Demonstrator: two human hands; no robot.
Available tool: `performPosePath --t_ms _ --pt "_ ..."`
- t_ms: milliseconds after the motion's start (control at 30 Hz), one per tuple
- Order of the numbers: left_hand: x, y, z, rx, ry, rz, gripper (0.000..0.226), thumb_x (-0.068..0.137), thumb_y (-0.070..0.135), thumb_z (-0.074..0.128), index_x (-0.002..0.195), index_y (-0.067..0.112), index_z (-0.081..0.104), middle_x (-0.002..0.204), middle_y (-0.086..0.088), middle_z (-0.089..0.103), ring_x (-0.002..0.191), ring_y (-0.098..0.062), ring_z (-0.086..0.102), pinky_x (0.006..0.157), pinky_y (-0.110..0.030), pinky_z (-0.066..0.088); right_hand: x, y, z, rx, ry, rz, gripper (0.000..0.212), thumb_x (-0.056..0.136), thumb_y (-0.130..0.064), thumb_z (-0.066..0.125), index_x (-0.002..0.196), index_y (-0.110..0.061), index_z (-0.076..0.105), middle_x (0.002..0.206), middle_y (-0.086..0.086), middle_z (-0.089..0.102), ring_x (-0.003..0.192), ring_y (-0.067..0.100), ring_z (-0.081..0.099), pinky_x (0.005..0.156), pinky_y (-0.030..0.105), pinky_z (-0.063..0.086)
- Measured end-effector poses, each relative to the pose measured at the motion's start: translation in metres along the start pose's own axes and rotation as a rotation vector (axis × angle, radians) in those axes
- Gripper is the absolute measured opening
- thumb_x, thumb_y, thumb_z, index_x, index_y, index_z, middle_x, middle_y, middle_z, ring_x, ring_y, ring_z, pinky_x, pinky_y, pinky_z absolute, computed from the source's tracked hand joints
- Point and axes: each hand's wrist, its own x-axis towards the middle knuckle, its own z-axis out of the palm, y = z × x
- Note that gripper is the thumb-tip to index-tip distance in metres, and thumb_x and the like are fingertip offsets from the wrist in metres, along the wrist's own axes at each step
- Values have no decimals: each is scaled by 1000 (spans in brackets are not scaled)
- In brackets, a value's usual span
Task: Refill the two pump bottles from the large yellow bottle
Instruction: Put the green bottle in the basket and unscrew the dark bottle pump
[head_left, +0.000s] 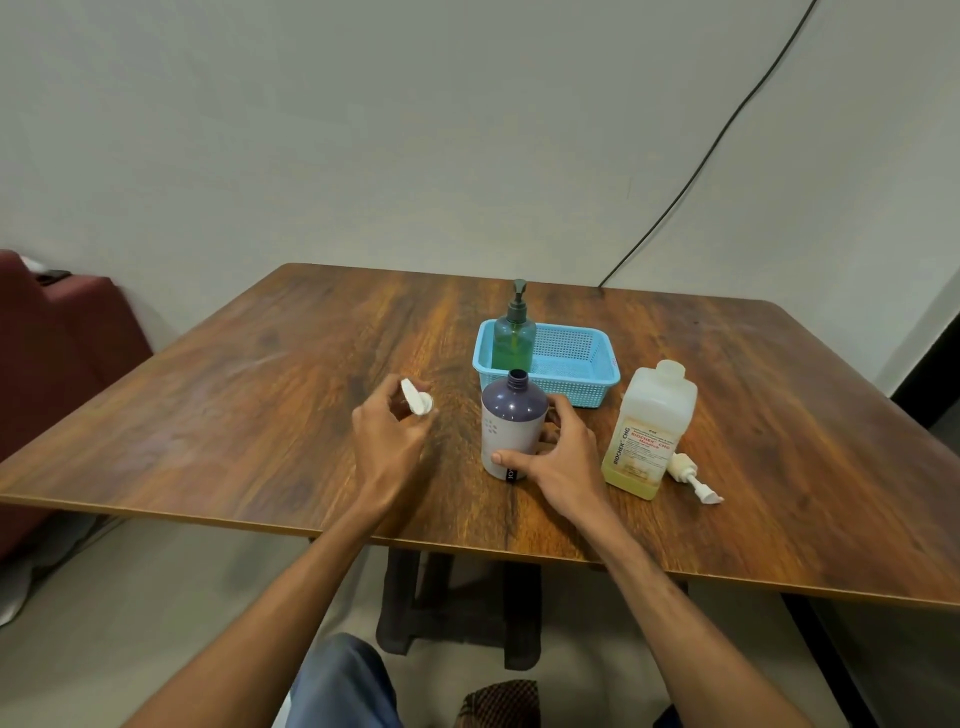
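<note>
A purple and white bottle (511, 423) stands on the wooden table (260, 395) with its neck uncovered. My right hand (558, 452) grips its lower body from the right. My left hand (389, 434), to the bottle's left, holds the white pump head (415, 397) just above the table. The large yellow bottle (649, 431) stands uncapped to the right, holding a shallow layer of yellow liquid. Its white pump (693, 478) lies on the table beside it. A green pump bottle (514, 332) stands in the left end of the blue basket (571, 364).
The blue basket sits just behind the purple bottle. A black cable (727, 124) runs down the wall to the table's far edge. A dark red seat (57, 332) stands left of the table. Table legs and my knees show below the near edge.
</note>
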Motion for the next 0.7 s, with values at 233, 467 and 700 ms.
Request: performPosePath --t_ms 233,467,700 --pt "-14 -14 4 202 -95 -61 23 81 13 78 95 26 65 89 16 64 81 -1 62 67 -19 53 0 2 1 -15 22 -3 87 63 -37 92 135 -28 45 137 -6 56 116 10 56 91 34 54" --pt "-20 -17 7 246 -124 -79 24 79 16 80 97 22 65 94 9 67 87 -3 62 73 -20 52 0 4 2 -12 21 5 93 62 -38 92 140 -26 42 140 -3 54 118 15 57 94 43 55" --pt "-21 -17 5 273 -134 -88 27 77 23 84 96 22 65 93 8 67 86 -7 64 70 -20 51 -2 5 3 -31 28 -1 96 62 -42 91 142 -29 39 142 -4 53 119 11 56 95 39 54"
